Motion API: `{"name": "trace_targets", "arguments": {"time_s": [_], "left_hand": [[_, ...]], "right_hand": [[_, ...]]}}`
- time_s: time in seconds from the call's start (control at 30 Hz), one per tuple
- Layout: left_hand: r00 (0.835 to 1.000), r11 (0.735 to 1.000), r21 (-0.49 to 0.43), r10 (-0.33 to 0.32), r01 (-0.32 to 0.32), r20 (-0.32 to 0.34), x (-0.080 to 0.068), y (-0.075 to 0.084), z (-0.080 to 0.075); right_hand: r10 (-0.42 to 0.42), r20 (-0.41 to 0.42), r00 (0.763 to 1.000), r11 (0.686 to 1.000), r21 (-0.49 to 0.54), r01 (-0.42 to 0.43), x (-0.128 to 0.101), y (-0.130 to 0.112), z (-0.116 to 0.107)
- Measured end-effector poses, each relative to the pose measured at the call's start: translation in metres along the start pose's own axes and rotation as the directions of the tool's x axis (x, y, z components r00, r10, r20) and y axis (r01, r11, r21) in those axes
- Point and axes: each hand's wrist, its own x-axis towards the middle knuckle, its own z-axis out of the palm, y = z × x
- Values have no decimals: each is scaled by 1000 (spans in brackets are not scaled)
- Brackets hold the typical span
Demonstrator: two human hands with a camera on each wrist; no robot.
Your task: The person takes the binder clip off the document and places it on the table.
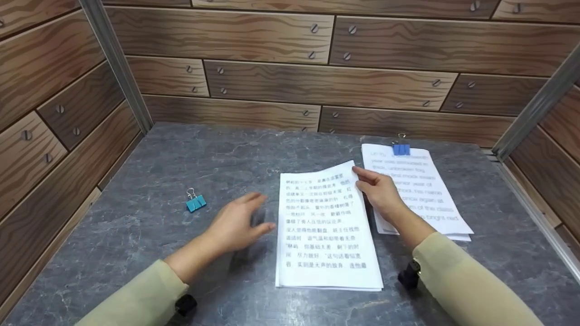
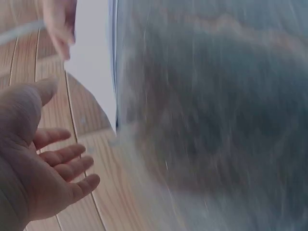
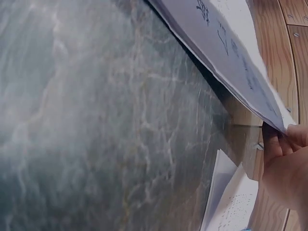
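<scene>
A stack of printed sheets (image 1: 324, 231) with Chinese text lies in the middle of the table. My right hand (image 1: 380, 192) pinches its upper right corner between thumb and fingers, and that corner is lifted. In the right wrist view the sheets (image 3: 226, 53) slant up to the pinching fingertips (image 3: 294, 132). My left hand (image 1: 240, 222) hovers just left of the stack, thumb and fingers spread, holding nothing. The left wrist view shows this hand (image 2: 53, 163) apart from the paper edge (image 2: 98, 62). A teal binder clip (image 1: 195, 203) lies on the table to the left of that hand.
Right of the stack lies a second stack of sheets (image 1: 417, 181) with English text, a blue binder clip (image 1: 401, 149) on its top edge. Wood-pattern panels (image 1: 272, 81) wall the grey marbled table (image 1: 217, 154) at the back and sides.
</scene>
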Motion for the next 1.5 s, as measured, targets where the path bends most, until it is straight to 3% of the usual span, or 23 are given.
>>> {"name": "trace_targets", "arguments": {"time_s": [0.2, 0.33, 0.4, 0.5, 0.6, 0.67, 0.77, 0.9, 1.03, 1.13, 1.23, 1.5], "left_hand": [[990, 989, 126, 65, -81, 123, 0, 22, 17], [973, 974, 199, 58, -104, 223, -2, 34, 25], [964, 968, 225, 50, -111, 262, -4, 39, 29], [951, 958, 259, 42, -126, 305, -6, 44, 34], [942, 946, 292, 39, -143, 334, -10, 49, 38], [935, 941, 305, 33, -148, 352, -12, 51, 41], [929, 932, 324, 32, -161, 368, -15, 54, 43], [918, 929, 326, 35, -176, 396, -20, 57, 44], [895, 937, 304, 19, -171, 446, -23, 57, 44], [883, 941, 296, 7, -165, 470, -24, 56, 45], [883, 940, 296, 10, -168, 469, -25, 54, 47], [889, 933, 310, 20, -181, 457, -25, 52, 48]], "right_hand": [[-23, 68, 997, 996, -89, 29, -9, -3, -11], [-42, 101, 994, 961, -268, 68, -24, -11, -16], [-76, 132, 988, 906, -405, 124, -36, -14, -17], [-149, 216, 965, 768, -589, 251, -60, -15, -15], [-190, 315, 930, 640, -679, 361, -84, -13, -14], [-179, 366, 913, 591, -702, 397, -99, -10, -13], [-158, 425, 891, 547, -714, 437, -116, -7, -13], [-142, 496, 857, 521, -699, 491, -133, -4, -15], [-112, 545, 831, 527, -676, 515, -146, -3, -19], [-93, 557, 825, 531, -673, 514, -151, -1, -19], [-100, 564, 819, 527, -669, 525, -152, 1, -18], [-95, 566, 819, 557, -652, 515, -152, 3, -17]]}}
